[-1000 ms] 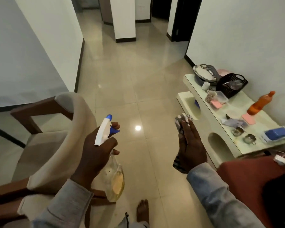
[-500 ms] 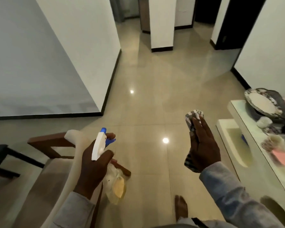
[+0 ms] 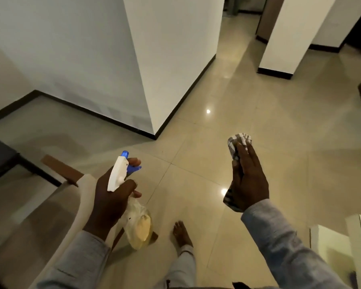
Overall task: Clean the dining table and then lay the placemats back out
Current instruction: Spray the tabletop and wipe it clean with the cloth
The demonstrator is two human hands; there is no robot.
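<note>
At the far left stands a cream-cushioned chair [image 3: 50, 207] with a wooden frame. Beside it the left hand [image 3: 111, 197] is wrapped round the neck of a spray bottle [image 3: 133, 207], one finger on the blue trigger. The bottle's long axis runs from the white head, up and away, down to the clear body hanging toward the floor [image 3: 279, 153] — nozzle aimed forward and slightly right. Further right, the right hand [image 3: 249, 180] holds a checked cloth [image 3: 237, 142] against its palm, fingers fairly straight (the cloth pokes out above and below). No dining table or placemats are in view, so cleaning looks not yet begun — everything appears left to do.
</note>
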